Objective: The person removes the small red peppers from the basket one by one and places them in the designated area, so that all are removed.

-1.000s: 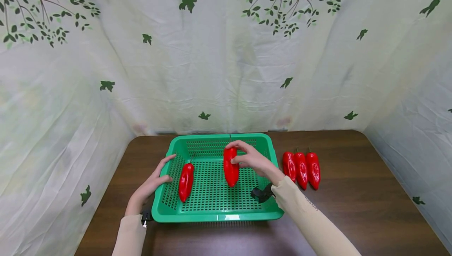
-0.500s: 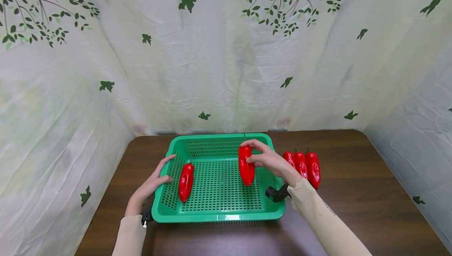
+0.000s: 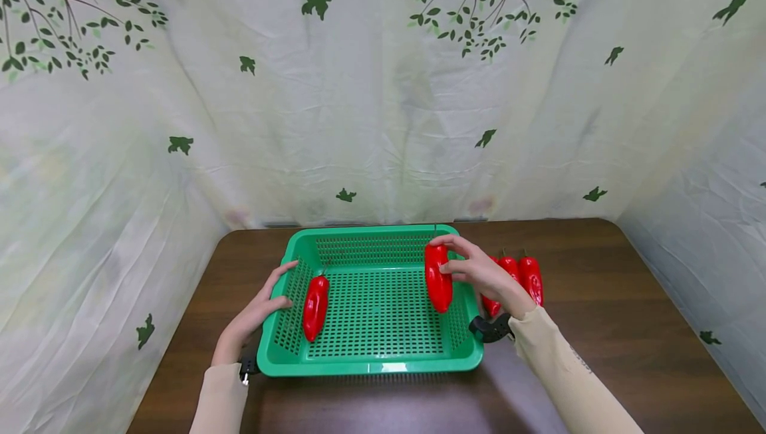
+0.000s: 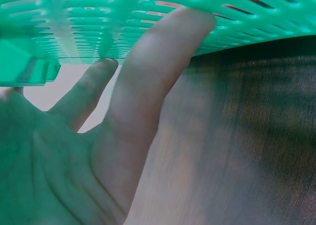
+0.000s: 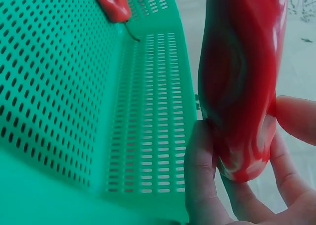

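Held pepper [image 3: 438, 281] shifts right over the green basket [image 3: 329, 369]
Pinched by the right hand [image 3: 479, 273], it has neared the right side and the loose peppers [image 3: 530, 276] on the worktop [image 3: 622, 327]; the left hand [image 3: 257, 308], fingers spread, touches the left rim; one pepper [image 3: 316, 308] lies inside.

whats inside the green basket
One red pepper lies in the left part of the green basket. In the head view, the right hand and its held pepper cover part of the right end, hiding whatever is behind them.
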A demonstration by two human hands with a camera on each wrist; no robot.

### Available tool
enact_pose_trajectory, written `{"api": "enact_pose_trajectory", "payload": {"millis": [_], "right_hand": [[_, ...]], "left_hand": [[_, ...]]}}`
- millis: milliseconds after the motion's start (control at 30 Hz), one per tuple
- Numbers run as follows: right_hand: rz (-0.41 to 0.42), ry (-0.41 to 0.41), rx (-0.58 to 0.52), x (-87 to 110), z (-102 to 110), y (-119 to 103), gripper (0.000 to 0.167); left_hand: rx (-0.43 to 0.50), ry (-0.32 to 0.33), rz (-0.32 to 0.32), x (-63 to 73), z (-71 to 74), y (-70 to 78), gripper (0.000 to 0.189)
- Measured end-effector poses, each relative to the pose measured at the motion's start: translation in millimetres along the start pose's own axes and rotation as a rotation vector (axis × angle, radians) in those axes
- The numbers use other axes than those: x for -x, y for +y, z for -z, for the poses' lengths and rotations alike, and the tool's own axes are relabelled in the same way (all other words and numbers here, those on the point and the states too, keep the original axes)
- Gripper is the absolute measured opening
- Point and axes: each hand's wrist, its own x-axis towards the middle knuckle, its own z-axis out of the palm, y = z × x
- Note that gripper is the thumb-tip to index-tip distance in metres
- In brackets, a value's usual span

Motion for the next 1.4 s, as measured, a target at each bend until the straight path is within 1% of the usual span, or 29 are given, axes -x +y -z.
{"api": "enact_pose_trajectory", "payload": {"millis": [100, 400, 633, 867, 1100, 1233, 1400], "right_hand": [[0.013, 0.001, -0.002, 1.8, 3.3, 0.8, 0.05], [0.017, 0.021, -0.017, 11.6, 12.7, 0.7, 0.048], [0.003, 0.038, -0.005, 17.6, 20.0, 0.5, 0.05], [0.008, 0.064, 0.021, 22.2, 29.3, 5.7, 0.05], [-0.001, 0.09, 0.017, 28.7, 37.3, 9.4, 0.053], [-0.009, 0.103, 0.011, 33.3, 43.7, 9.9, 0.054], [0.007, 0.122, 0.027, 40.5, 53.4, 13.2, 0.052]], "left_hand": [[0.006, -0.002, -0.002, 0.0, -0.1, 0.2, 0.071], [0.003, 0.003, 0.012, 1.7, -0.6, 2.2, 0.071], [0.005, 0.002, 0.021, 2.0, -0.6, 2.6, 0.072], [-0.004, 0.003, 0.028, 2.3, -0.8, 2.8, 0.072], [0.004, 0.005, 0.015, 2.7, -0.8, 2.2, 0.072], [0.003, 0.005, 0.019, 2.9, -1.0, 2.7, 0.072], [0.005, 0.002, 0.024, 2.9, -1.2, 3.4, 0.073]]}}
